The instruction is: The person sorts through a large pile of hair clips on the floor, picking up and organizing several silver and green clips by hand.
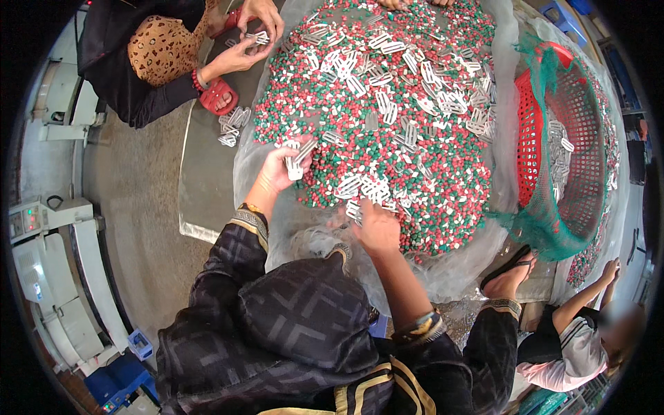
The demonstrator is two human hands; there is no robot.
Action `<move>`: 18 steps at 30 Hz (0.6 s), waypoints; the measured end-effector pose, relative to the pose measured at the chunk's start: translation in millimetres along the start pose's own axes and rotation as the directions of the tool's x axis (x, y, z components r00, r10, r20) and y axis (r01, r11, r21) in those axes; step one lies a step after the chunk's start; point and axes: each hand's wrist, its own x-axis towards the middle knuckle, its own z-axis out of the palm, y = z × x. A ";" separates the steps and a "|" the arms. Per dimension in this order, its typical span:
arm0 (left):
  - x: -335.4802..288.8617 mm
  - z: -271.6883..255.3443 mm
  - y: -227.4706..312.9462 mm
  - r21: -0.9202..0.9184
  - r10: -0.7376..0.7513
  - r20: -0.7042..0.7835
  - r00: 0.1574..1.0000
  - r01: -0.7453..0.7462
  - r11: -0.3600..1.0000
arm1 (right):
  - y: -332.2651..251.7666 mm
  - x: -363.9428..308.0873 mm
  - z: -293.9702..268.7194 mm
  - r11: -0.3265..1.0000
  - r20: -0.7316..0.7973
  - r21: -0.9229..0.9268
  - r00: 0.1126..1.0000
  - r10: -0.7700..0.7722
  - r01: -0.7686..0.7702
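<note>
My left hand [279, 171] is closed around a few flat slotted pieces [296, 166], white and silvery, fanned out past the fingers. It is over the left edge of a wide bed of small red, green and white pellets [443, 166]. Lower and to the right, my right hand [377, 229] reaches down, slightly blurred, its fingers curled. A white slotted piece [354, 210] shows between its thumb and fingers. Just beyond that hand lies a cluster of similar slotted pieces [370, 187]. Many more are strewn over the far pellets.
A translucent sheet [252, 166] lies under the pellets. At right stands a red basket [529, 138] with green netting [553, 235], slotted pieces inside. Another person's hands [252, 41] hold slotted pieces at upper left; a small pile [234, 126] lies below. Another person [570, 346] is lower right. Machines line the left.
</note>
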 end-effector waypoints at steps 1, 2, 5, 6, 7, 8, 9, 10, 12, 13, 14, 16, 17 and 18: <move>8.9 2.8 4.2 -0.159 -0.011 0.149 0.989 0.035 0.987 | -2.2 5.6 11.8 0.986 0.024 -0.162 0.999 -0.034 0.038; 16.6 7.1 6.0 -0.148 -0.004 0.091 0.996 0.017 0.989 | -0.8 6.5 17.2 0.986 0.030 -0.168 1.000 0.000 0.005; 26.8 43.5 19.7 0.248 0.015 0.006 1.000 -0.016 0.969 | -0.7 8.8 18.2 0.984 0.028 -0.176 0.999 0.036 -0.031; 35.6 40.9 18.9 0.408 0.017 -0.098 0.995 0.024 0.913 | 0.5 7.6 12.8 0.984 0.011 -0.177 1.000 0.016 -0.013; 46.3 33.6 18.6 0.651 0.029 -0.133 0.991 0.065 0.757 | 2.6 6.3 8.6 0.984 -0.009 -0.179 1.000 -0.006 0.004; 57.3 25.2 18.3 0.837 0.051 -0.163 0.985 0.111 0.537 | 5.3 4.4 5.2 0.994 -0.048 -0.104 0.998 0.028 -0.032; 63.9 21.4 15.6 0.948 0.076 -0.186 0.980 0.159 0.274 | 13.5 2.9 3.6 0.997 -0.052 0.058 0.997 0.058 -0.055; 65.0 28.6 12.7 0.998 0.209 -0.057 0.976 0.056 0.008 | 25.0 2.4 4.3 0.972 -0.055 0.222 0.995 0.088 -0.074; 63.1 46.1 8.9 0.972 0.237 -0.055 0.970 0.106 -0.211 | 40.3 2.1 2.7 0.739 0.046 0.648 0.978 0.202 -0.183; 61.8 50.9 7.7 0.939 0.253 -0.053 0.966 0.134 -0.315 | 44.7 1.5 -4.2 0.475 0.157 0.837 0.951 0.266 -0.271; 64.5 49.0 6.8 0.920 0.262 -0.002 0.965 0.105 -0.378 | 49.3 0.5 -13.7 0.159 0.281 0.929 0.915 0.289 -0.335; 66.4 49.8 10.9 0.914 0.204 -0.030 0.978 0.109 -0.390 | 52.8 1.1 -24.7 -0.250 0.381 0.915 0.884 0.272 -0.317; 67.4 49.3 13.4 0.912 0.175 -0.043 0.984 0.111 -0.396 | 51.0 1.0 -28.8 -0.335 0.390 0.895 0.880 0.271 -0.294; 69.8 46.8 16.7 0.911 0.146 -0.062 0.987 0.116 -0.396 | 48.4 1.0 -35.4 -0.417 0.399 0.869 0.876 0.271 -0.267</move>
